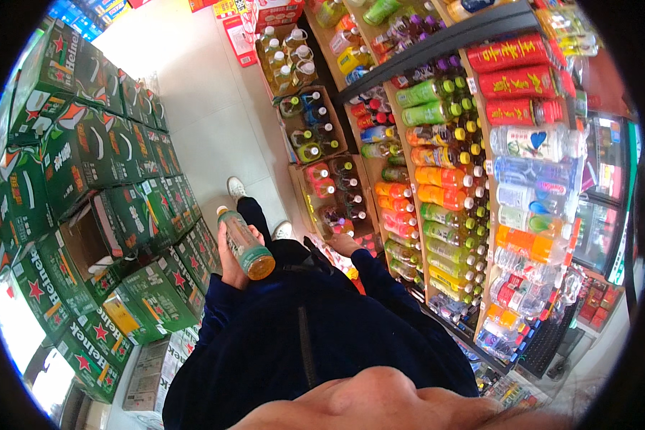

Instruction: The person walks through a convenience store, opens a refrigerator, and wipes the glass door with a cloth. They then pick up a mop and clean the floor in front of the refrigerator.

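My left hand (pixel 230 263) is wrapped around a plastic drink bottle (pixel 243 242) with a green-edged label, amber liquid and a pale cap. The bottle is tilted, its base towards me, in front of my dark jacket. Lower down on the other side, my right hand (pixel 345 244) reaches to the near edge of an open cardboard carton (pixel 370 217). Dark drink bottles (pixel 346 183) and pink-red ones (pixel 321 180) stand in that carton. My right fingertips are beside a bottle there, and their grip is too small to make out.
Green Heineken beer cartons (pixel 156 295) are stacked on the left, one torn open (pixel 88 242). To the right rise shelves of bottled drinks (pixel 446 188) with a black rail (pixel 435 45) across them. More open cartons of bottles (pixel 306 126) line the tiled floor (pixel 209 129).
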The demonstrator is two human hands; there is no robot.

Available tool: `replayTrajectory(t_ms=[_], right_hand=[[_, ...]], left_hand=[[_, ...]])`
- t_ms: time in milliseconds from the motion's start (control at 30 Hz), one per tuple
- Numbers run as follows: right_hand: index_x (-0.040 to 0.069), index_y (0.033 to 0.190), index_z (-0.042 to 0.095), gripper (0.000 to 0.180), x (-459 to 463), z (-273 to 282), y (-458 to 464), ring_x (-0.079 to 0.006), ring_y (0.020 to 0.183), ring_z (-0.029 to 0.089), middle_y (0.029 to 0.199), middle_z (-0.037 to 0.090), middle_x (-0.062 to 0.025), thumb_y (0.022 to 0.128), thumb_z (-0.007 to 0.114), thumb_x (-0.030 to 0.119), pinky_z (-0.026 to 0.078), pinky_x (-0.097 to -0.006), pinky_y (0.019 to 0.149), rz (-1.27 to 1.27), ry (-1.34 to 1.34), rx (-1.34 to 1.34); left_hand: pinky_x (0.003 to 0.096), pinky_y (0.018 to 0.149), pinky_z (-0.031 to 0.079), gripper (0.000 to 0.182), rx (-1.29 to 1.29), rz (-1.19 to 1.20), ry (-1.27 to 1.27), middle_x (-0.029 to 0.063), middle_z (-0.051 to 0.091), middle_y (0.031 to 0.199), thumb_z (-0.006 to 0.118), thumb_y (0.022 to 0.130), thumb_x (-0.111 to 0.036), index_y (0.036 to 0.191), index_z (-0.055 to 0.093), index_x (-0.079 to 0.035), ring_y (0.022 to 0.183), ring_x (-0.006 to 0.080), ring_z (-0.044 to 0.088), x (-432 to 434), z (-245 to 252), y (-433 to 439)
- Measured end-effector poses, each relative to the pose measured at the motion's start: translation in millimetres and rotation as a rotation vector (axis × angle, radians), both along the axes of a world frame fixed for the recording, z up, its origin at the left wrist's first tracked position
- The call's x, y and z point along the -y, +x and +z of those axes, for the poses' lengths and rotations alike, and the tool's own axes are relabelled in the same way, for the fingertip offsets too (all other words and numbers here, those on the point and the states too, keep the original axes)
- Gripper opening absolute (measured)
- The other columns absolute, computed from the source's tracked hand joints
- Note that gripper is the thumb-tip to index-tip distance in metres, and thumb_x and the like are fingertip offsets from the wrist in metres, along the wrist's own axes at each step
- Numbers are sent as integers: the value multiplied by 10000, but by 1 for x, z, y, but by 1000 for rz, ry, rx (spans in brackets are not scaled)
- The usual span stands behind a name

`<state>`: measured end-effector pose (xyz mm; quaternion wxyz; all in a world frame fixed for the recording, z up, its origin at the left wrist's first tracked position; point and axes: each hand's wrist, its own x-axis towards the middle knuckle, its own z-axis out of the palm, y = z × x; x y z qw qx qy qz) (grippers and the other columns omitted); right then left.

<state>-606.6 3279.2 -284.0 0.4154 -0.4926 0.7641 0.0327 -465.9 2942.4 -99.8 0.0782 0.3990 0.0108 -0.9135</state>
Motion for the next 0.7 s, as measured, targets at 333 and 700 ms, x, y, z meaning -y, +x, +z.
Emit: replayTrajectory(t_ms=[333,700], right_hand=[[3,978,649,463,145,61,-44,-397,958,606,969,646,-228,867,526,436,478,-463,854,-571,110,156],[103,1022,653,394,164,0,-84,-384,910,632,940,653,-194,958,395,393,507,-466,805,-150,68,72]], left_hand=[[339,796,493,675,-5,64,-28,133,573,842,540,834,-619,962,524,44,787,246,572,110,4,-32],[349,724,512,517,-24,140,-124,126,575,891,547,878,-530,1011,512,-31,779,233,575,182,45,-69]])
